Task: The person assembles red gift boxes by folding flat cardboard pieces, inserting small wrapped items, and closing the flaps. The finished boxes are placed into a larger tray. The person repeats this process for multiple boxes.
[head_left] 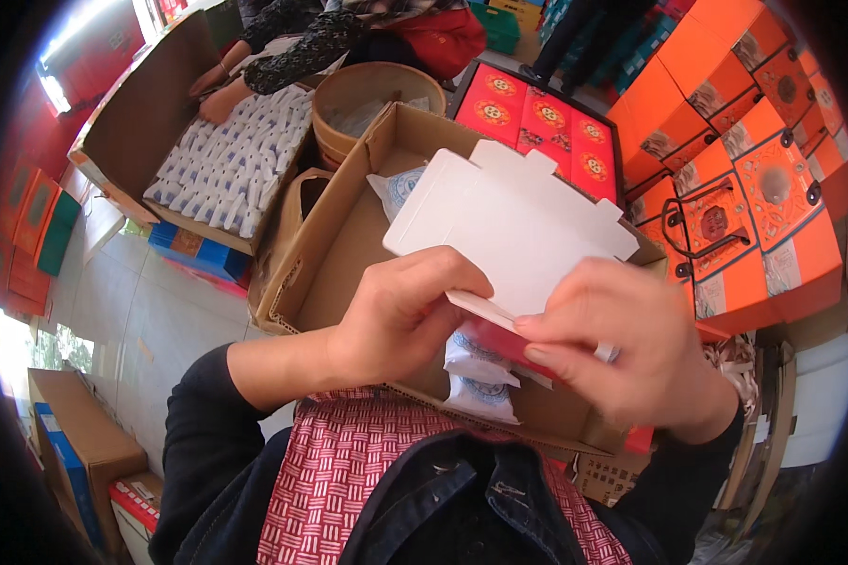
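Observation:
Both my hands hold a flat white card carton (509, 221) with tabbed flaps, white inside and red on its outer face, above an open brown cardboard box (339, 235). My left hand (400, 315) pinches the carton's lower left edge. My right hand (631, 348) grips its lower right edge, fingers curled over it. Under my hands, white sachets (476, 372) lie in the box. Another sachet (396, 188) lies at the box's far end.
Another person's hands (221, 99) work at a large box of several white packets (226, 169) at the upper left. A round brown tub (367, 94) stands behind my box. Red gift boxes (537, 118) and stacked orange cartons (754, 169) fill the right.

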A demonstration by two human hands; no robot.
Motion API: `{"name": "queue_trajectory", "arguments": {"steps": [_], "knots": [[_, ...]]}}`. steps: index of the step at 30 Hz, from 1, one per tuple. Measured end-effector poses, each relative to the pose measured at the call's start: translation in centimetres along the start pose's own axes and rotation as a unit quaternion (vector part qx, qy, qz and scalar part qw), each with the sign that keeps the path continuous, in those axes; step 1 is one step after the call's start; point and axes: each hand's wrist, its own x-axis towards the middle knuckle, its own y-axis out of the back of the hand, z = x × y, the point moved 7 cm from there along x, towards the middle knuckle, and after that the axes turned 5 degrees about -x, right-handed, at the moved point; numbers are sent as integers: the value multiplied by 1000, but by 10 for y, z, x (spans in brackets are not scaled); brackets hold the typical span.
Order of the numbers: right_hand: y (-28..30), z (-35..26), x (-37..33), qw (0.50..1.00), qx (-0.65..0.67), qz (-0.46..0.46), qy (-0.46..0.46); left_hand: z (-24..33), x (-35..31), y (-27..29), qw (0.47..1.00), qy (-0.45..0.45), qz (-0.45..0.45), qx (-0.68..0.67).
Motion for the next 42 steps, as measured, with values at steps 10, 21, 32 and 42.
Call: {"name": "queue_trajectory", "arguments": {"steps": [10,21,32,42], "knots": [[-35,48,3,878,410,-137,-207,1,2,2,995,-12,-29,-97],[-38,42,3,907,388,-122,-113,-6,-4,-1,990,11,-64,-125],[-34,38,21,907,309,-141,-248,13,4,-17,990,-36,-129,-49],[-43,42,18,896,354,-151,-220,14,1,-20,982,-79,-167,-40]]}}
